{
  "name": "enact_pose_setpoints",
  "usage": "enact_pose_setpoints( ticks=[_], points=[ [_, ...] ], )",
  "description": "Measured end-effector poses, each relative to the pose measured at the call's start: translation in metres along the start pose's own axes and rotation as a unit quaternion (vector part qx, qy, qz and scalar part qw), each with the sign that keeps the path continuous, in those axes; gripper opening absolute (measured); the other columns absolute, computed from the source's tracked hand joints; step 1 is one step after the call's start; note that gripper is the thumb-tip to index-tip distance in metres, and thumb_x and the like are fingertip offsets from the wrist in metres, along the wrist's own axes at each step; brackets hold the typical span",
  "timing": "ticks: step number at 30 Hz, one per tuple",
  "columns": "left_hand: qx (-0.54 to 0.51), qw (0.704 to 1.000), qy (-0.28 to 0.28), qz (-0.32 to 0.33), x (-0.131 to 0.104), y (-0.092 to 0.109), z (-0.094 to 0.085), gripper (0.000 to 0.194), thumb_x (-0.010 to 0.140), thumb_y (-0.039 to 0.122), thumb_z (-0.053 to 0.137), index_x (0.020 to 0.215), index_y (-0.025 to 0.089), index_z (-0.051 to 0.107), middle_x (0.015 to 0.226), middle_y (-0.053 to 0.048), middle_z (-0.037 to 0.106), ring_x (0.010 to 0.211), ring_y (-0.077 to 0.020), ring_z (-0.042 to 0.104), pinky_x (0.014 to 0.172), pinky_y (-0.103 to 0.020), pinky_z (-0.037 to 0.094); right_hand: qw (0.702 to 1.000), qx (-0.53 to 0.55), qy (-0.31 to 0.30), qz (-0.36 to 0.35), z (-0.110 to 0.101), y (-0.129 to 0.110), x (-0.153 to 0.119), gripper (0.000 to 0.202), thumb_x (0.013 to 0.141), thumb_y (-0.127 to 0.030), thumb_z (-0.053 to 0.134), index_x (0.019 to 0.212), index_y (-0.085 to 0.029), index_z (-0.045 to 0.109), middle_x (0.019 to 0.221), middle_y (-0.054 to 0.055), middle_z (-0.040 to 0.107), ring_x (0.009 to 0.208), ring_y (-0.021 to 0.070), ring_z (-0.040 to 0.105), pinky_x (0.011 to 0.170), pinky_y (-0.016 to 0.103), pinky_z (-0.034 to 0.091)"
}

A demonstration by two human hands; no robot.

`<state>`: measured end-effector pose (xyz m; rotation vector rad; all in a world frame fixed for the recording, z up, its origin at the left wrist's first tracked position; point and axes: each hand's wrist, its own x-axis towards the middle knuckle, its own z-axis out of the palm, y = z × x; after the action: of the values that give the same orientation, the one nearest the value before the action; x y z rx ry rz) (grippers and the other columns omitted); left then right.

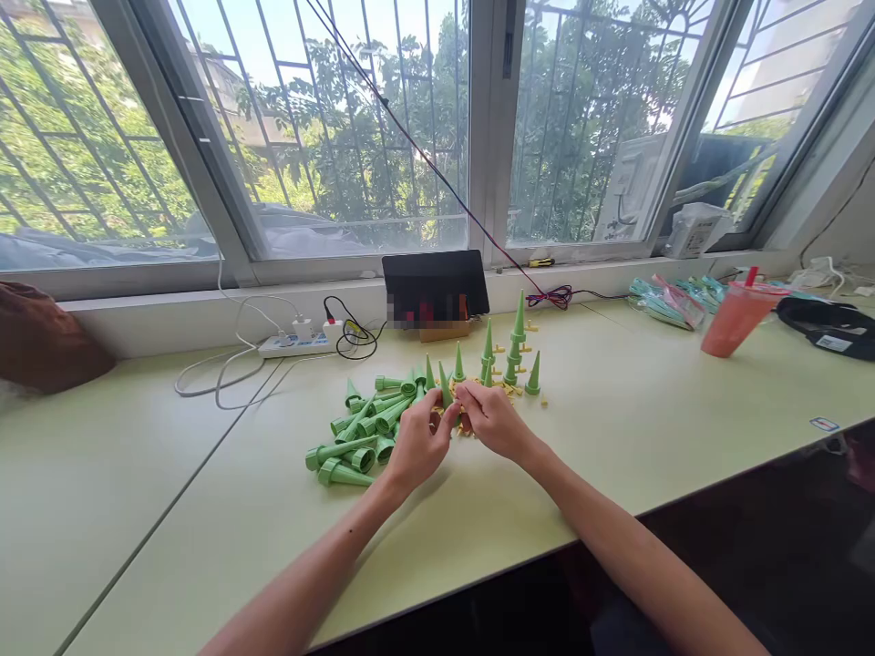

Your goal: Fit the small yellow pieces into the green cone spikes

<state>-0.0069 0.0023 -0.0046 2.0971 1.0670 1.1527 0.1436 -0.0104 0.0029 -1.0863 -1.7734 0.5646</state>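
My left hand (pixel 420 439) is closed around the lower part of a green plastic watering spike (pixel 445 386), whose pointed tip sticks up above the fingers. Right beside it, my right hand (pixel 498 423) is closed in a pinch at the spike's side; its fingers hide what they hold. To the left of the hands lies a heap of green spikes (pixel 365 425). Small yellow valve pieces (pixel 509 390) are scattered behind and under the hands. Beyond them stand upright spikes with yellow valves, some stacked in a tall column (pixel 518 335), plus a single spike (pixel 533 375).
A dark tablet (pixel 436 284) leans at the window sill. Left of it sits a power strip (pixel 295 344) with cables. On the right are a red cup with a straw (pixel 736 319), plastic-wrapped packets (pixel 662 302) and a black cap (pixel 828 326). The table's front edge runs below my forearms.
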Motion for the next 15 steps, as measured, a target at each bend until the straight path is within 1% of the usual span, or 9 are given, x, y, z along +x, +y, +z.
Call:
enact_pose_setpoints(
  ticks=[5,15],
  points=[
    [-0.002,1.0,0.001,0.002,0.0005,-0.0004,0.0009,0.022,0.09,0.041,0.048,0.083,0.019,0.047,0.072,0.001,0.055,0.048,-0.0093,0.051,0.047,-0.022,0.04,1.0,-0.003,0.0,0.002,0.0003,0.0012,0.0004,0.037,0.099,-0.041,0.031,0.07,-0.02,0.043,0.058,-0.002,0.05,0.05,0.0104,0.048,0.049,0.023,0.032],
    [0.002,1.0,-0.002,-0.007,0.0004,-0.0013,0.0004,0.023,0.089,0.04,0.05,0.081,0.02,0.046,0.065,0.003,0.05,0.047,-0.009,0.049,0.046,-0.021,0.038,1.0,-0.004,-0.005,0.0,-0.0002,0.003,0.0002,0.037,0.1,-0.04,0.031,0.071,-0.02,0.042,0.056,-0.003,0.049,0.049,0.0105,0.046,0.049,0.023,0.031]
  ],
)
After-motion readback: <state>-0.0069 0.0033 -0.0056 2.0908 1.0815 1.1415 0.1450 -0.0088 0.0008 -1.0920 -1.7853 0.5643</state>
